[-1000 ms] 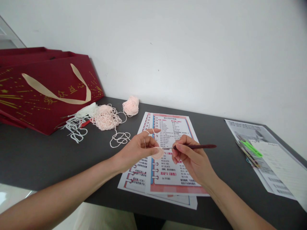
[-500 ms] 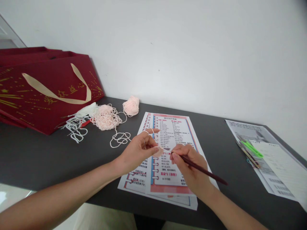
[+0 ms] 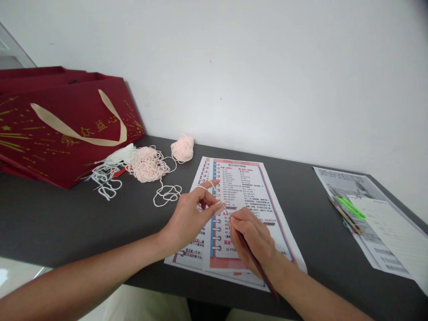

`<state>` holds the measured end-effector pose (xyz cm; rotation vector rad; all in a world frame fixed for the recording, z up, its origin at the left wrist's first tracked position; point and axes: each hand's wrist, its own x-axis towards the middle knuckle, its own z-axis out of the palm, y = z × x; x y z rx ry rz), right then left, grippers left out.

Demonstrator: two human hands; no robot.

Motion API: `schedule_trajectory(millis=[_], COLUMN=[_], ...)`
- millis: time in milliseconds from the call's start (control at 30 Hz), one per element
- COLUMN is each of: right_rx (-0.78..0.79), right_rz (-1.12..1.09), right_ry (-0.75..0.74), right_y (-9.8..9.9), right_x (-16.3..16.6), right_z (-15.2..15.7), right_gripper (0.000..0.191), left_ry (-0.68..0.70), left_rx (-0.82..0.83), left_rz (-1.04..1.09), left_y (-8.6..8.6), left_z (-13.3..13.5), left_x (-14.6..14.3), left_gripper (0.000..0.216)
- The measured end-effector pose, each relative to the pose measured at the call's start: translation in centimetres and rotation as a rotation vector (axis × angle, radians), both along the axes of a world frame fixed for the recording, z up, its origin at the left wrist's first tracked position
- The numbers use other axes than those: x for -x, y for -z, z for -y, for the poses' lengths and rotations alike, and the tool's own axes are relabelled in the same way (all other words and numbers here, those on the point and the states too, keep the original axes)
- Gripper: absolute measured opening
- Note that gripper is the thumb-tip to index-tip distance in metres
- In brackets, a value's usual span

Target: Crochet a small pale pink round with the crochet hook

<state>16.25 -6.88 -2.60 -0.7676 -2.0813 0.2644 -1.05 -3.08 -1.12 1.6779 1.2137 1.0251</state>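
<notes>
My right hand (image 3: 252, 234) is closed around the dark reddish-brown handle of a crochet hook (image 3: 257, 263). The hook's thin metal shaft points up and left to the fingertips of my left hand (image 3: 194, 209). There, thumb and fingers pinch pale pink yarn work, mostly hidden by the fingers. A strand of yarn (image 3: 211, 183) loops over the raised left index finger. Both hands are above printed pattern sheets (image 3: 247, 178) with spiral-binding artwork. Left of them lie a loose pink yarn tangle (image 3: 149, 166) and a trailing yarn strand (image 3: 167, 194).
A round pink yarn ball (image 3: 182, 148) sits near the wall. White yarn (image 3: 107, 178) lies before dark red paper bags (image 3: 76, 120) at the left. On the right, papers (image 3: 384, 223) carry a bright green tool (image 3: 352, 207) and slim pointed tools (image 3: 347, 218). The tabletop (image 3: 140, 263) is dark.
My right hand has turned, so the hook handle now points more steeply down toward me. The pink piece under my left fingertips has gone mostly out of sight.
</notes>
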Motion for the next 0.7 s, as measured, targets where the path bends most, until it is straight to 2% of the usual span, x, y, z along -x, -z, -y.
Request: schedule_trajectory(millis=[100, 233, 267, 400, 500, 567, 700], right_rx=[0.046, 0.036, 0.009, -0.179, -0.318, -0.331, -0.224], right_rz=[-0.021, -0.011, 0.025, 0.221, 0.285, 0.292, 0.120], right_ry=[0.003, -0.042, -0.053, -0.046, 0.024, 0.092, 0.097], right_y=[0.2, 0.4, 0.3, -0.7, -0.9, -0.7, -0.3], right_x=[0.0, -0.3, -0.5, -1.0, -0.7, -0.3, 0.3], right_z=[-0.4, -1.0, -1.2, -1.5, -1.3, -1.1, -0.5], right_gripper=[0.020, 0.019, 0.019, 0.019, 0.020, 0.019, 0.021], left_ry=[0.048, 0.113, 0.137, 0.243, 0.234, 0.190, 0.100], left_rx=[-0.003, 0.050, 0.121, 0.538, 0.671, 0.636, 0.342], left_rz=[0.019, 0.143, 0.208, 0.536, 0.646, 0.635, 0.453], left_y=[0.0, -0.2, -0.3, -0.9, -1.4, -1.5, -1.6], left_z=[0.1, -0.1, -0.2, -0.4, -0.2, 0.1, 0.1], left_x=[-0.1, -0.2, -0.2, -0.4, -0.5, -0.6, -0.6], left_gripper=[0.008, 0.005, 0.010, 0.063, 0.065, 0.063, 0.048])
